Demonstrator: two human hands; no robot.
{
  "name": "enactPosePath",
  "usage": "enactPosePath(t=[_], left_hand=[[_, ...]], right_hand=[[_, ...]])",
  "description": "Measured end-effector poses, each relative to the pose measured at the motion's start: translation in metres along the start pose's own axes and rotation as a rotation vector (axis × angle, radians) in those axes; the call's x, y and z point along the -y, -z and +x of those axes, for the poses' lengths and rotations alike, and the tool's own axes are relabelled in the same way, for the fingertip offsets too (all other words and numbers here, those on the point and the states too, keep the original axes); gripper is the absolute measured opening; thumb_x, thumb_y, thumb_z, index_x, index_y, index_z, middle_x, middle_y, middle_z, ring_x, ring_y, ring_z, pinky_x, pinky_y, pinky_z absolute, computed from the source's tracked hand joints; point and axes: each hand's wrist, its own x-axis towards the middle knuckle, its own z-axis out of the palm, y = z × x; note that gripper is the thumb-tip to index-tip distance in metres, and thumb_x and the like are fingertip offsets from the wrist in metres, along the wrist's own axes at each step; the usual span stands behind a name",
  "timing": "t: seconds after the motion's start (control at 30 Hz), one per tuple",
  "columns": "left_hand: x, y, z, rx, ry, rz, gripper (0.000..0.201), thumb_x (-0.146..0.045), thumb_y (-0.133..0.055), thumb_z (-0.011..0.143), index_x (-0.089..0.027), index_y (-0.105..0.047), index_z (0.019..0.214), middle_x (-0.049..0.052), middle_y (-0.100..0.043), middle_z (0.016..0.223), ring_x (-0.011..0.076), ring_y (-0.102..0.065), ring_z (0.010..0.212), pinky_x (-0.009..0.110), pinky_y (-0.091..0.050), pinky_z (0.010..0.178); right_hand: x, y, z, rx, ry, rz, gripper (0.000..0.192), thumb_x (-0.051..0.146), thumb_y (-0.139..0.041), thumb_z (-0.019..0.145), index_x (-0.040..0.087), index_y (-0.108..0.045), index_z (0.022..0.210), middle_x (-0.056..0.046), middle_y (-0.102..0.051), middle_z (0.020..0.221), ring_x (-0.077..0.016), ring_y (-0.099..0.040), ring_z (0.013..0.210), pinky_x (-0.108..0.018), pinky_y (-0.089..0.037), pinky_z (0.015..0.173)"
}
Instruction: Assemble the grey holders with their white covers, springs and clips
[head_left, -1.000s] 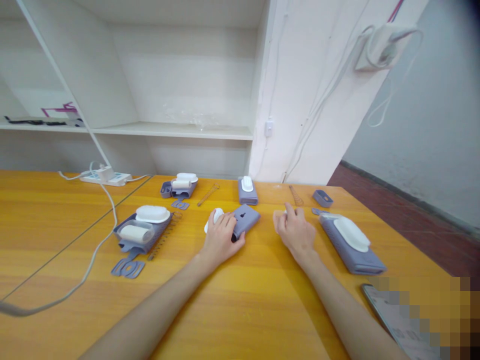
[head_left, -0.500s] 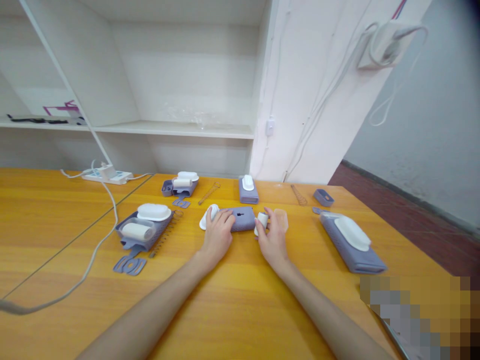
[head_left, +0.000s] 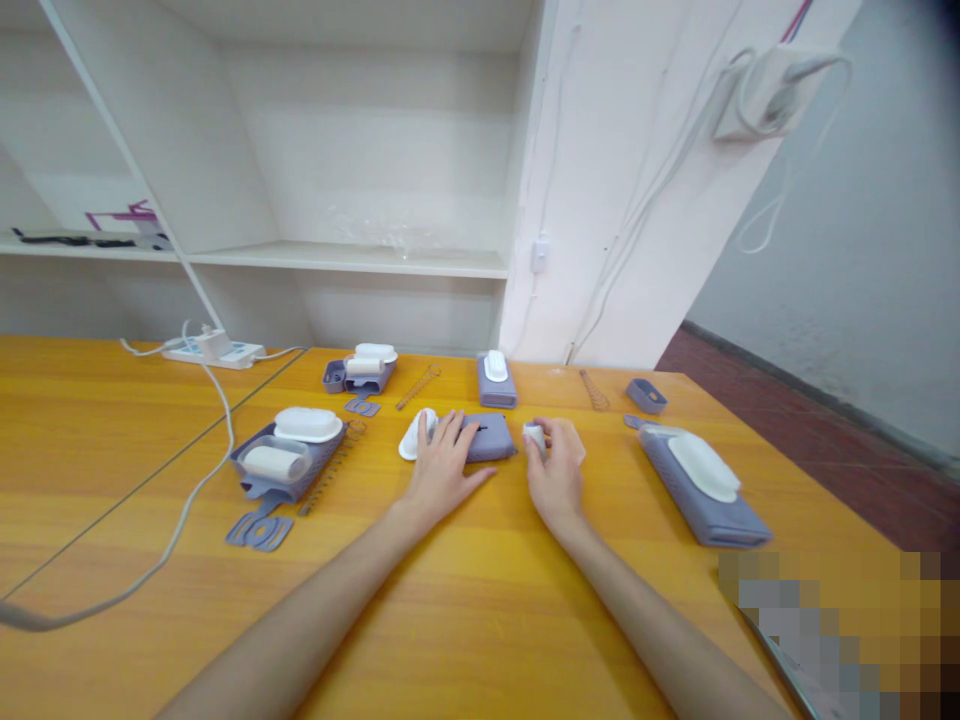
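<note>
My left hand (head_left: 441, 468) lies over the left part of a grey-purple plastic casing (head_left: 492, 436), fingers stretched and thumb spread to the right. A dark slot in the casing's top is partly covered by those fingers. Left of them rests a white oval part (head_left: 410, 440). To the right of the casing, and apart from it, my right hand (head_left: 556, 482) pinches a small white cylinder (head_left: 535, 436) between thumb and fingers. Just behind that hand a translucent cover (head_left: 577, 444) shows, partly hidden.
Similar casings with white parts stand at left (head_left: 292, 460), back left (head_left: 367, 375), back middle (head_left: 497, 390) and right (head_left: 697, 485). Springs (head_left: 334, 470) and flat purple pieces (head_left: 259, 530) lie on the table. A cable (head_left: 214, 470) crosses the left side from a power strip (head_left: 215, 348).
My right hand has moved slightly right with the white cylinder, away from the casing's end. My left thumb has spread out to the right, and the casing has shifted slightly right.
</note>
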Motion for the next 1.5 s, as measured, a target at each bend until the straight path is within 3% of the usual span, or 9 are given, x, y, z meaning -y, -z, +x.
enactPosePath(t=[0.17, 0.33, 0.47, 0.7, 0.9, 1.07, 1.27, 1.5], left_hand=[[0.001, 0.004, 0.0, 0.042, 0.015, -0.036, 0.052, -0.052, -0.063, 0.072, -0.025, -0.051, 0.116, 0.008, -0.054, 0.115, 0.0267, -0.048, 0.109, 0.055, -0.014, 0.108], [0.0, 0.006, 0.0, 0.063, -0.01, -0.058, 0.051, -0.051, -0.062, 0.074, -0.026, -0.05, 0.117, 0.008, -0.052, 0.118, 0.0261, -0.046, 0.112, 0.054, -0.013, 0.108], [0.0, 0.003, 0.001, 0.011, 0.016, -0.035, 0.062, -0.059, -0.059, 0.072, -0.021, -0.047, 0.119, 0.013, -0.048, 0.123, 0.0302, -0.041, 0.119, 0.055, -0.013, 0.108], [0.003, 0.002, 0.002, 0.041, 0.009, -0.145, 0.064, -0.057, -0.066, 0.066, -0.019, -0.046, 0.113, 0.011, -0.054, 0.11, 0.0282, -0.049, 0.103, 0.046, -0.039, 0.091], [0.003, 0.001, 0.001, -0.009, -0.026, -0.147, 0.067, -0.052, -0.07, 0.065, -0.019, -0.043, 0.117, 0.013, -0.049, 0.119, 0.0299, -0.045, 0.111, 0.049, -0.035, 0.097], [0.004, 0.001, 0.001, -0.008, -0.03, -0.169, 0.067, -0.048, -0.07, 0.066, -0.018, -0.041, 0.118, 0.013, -0.047, 0.121, 0.0297, -0.044, 0.114, 0.049, -0.035, 0.099], [0.004, 0.002, 0.001, -0.002, -0.042, -0.192, 0.069, -0.045, -0.072, 0.066, -0.019, -0.039, 0.12, 0.013, -0.046, 0.123, 0.0305, -0.043, 0.116, 0.05, -0.035, 0.099], [0.003, 0.002, 0.001, -0.005, -0.046, -0.2, 0.071, -0.043, -0.072, 0.066, -0.019, -0.036, 0.122, 0.013, -0.045, 0.125, 0.0315, -0.042, 0.117, 0.052, -0.034, 0.099]], right_hand=[[-0.004, -0.004, 0.001, -0.014, 0.015, 0.126, 0.027, 0.037, -0.043, 0.087, 0.019, -0.049, 0.107, -0.01, -0.059, 0.102, -0.0226, -0.056, 0.094, -0.039, -0.045, 0.083], [-0.009, -0.008, 0.002, 0.025, -0.072, 0.27, 0.027, 0.04, -0.045, 0.086, 0.02, -0.045, 0.104, -0.009, -0.059, 0.098, -0.0209, -0.059, 0.085, -0.037, -0.048, 0.075], [-0.011, -0.008, 0.004, 0.012, -0.141, 0.372, 0.027, 0.044, -0.047, 0.084, 0.02, -0.045, 0.099, -0.009, -0.058, 0.097, -0.0196, -0.06, 0.083, -0.032, -0.051, 0.068], [-0.014, -0.008, 0.006, -0.014, -0.163, 0.367, 0.031, 0.048, -0.049, 0.083, 0.02, -0.046, 0.096, -0.01, -0.061, 0.095, -0.0201, -0.06, 0.086, -0.033, -0.051, 0.071], [-0.014, -0.009, 0.005, 0.037, -0.193, 0.371, 0.036, 0.051, -0.048, 0.082, 0.019, -0.047, 0.097, -0.011, -0.063, 0.094, -0.0208, -0.063, 0.081, -0.032, -0.051, 0.065], [-0.011, -0.008, 0.006, 0.078, -0.2, 0.39, 0.05, 0.053, -0.048, 0.081, 0.015, -0.049, 0.114, -0.013, -0.066, 0.097, -0.0226, -0.064, 0.082, -0.035, -0.052, 0.067], [-0.003, -0.005, 0.005, 0.137, -0.166, 0.426, 0.041, 0.052, -0.049, 0.082, 0.016, -0.055, 0.1, -0.012, -0.068, 0.09, -0.0238, -0.066, 0.08, -0.034, -0.053, 0.065], [0.005, -0.002, 0.006, 0.119, -0.147, 0.398, 0.038, 0.048, -0.05, 0.082, 0.015, -0.059, 0.097, -0.011, -0.069, 0.086, -0.0232, -0.066, 0.078, -0.035, -0.054, 0.066]])
